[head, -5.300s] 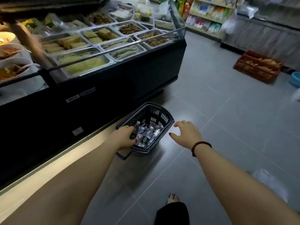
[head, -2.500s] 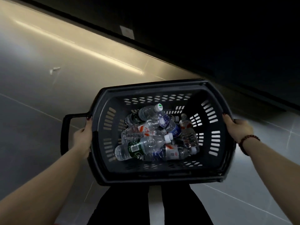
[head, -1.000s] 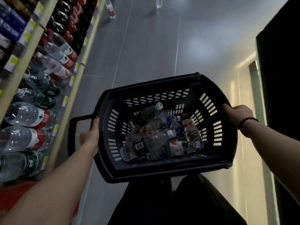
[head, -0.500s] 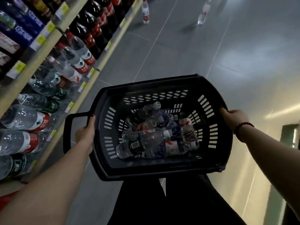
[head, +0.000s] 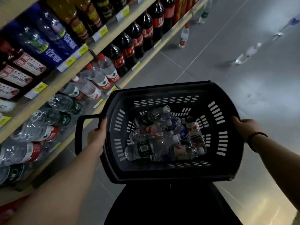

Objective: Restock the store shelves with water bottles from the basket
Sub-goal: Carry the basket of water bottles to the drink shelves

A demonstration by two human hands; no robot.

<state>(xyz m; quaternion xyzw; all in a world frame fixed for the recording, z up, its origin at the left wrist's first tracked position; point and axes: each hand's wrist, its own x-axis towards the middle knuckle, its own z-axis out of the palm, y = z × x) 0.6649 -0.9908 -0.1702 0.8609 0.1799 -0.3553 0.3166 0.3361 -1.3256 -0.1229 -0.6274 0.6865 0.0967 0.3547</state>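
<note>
Carrying the black plastic basket [head: 225, 153] beside the drinks shelves [head: 53, 88], left hand [head: 97, 136] and right hand [head: 246, 127] clamped on opposite rims; loose water bottles [head: 164, 137] inside probably light, slippery, best taken around the body.

The dark cola bottles [head: 129, 46] with red labels stand in rows, upright and packed close. Just left of the cola, a tier up, are bottles with deep blue labels [head: 53, 44]. Above those are amber drinks [head: 71, 15] (their labels are too blurred to read). Further left of the cola sit dark bottles with red-and-white labels [head: 22, 67]. Yellow price tags [head: 100, 32] run in a line just above the nearer cola caps. Beyond the cola, at the far end, is some tall red stock [head: 181, 5] I cannot make out. Right of the cola lies grey tiled floor [head: 211, 65], sheened with light.
</note>
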